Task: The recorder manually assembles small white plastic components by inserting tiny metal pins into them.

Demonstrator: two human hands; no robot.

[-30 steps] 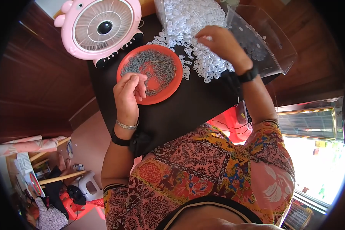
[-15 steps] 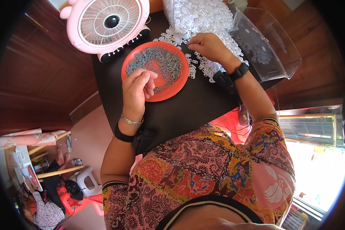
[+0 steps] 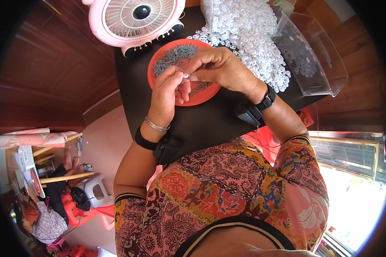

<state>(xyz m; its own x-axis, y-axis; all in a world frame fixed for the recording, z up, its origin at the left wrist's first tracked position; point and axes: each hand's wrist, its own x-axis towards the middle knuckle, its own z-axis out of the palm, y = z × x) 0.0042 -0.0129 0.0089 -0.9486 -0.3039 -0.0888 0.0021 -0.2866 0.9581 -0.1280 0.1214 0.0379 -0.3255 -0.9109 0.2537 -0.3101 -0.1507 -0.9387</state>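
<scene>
My two hands meet over a red round plate (image 3: 154, 81) that holds a heap of small grey screws (image 3: 176, 58). Between their fingertips shows a small white plastic piece (image 3: 185, 75). My right hand (image 3: 229, 70) pinches it from the right with thumb and forefinger. Thumb and forefinger of my left hand (image 3: 168, 88) are closed right beside the piece, its other fingers curled; whatever else they hold is too small to make out. Beyond the plate, to the right, spreads a big pile of the same white pieces with holes (image 3: 261, 47).
A pink fan (image 3: 137, 40) stands at the table's far left. A clear plastic bin (image 3: 319, 60) lies at the right with some white pieces in it. The dark table (image 3: 201, 124) ends just before my body. Another person (image 3: 51, 222) sits at the far left, near a grey stool (image 3: 99, 190).
My right hand has come from the white pile to my left hand over the plate, and a white piece now shows between the fingertips. The view has shifted slightly.
</scene>
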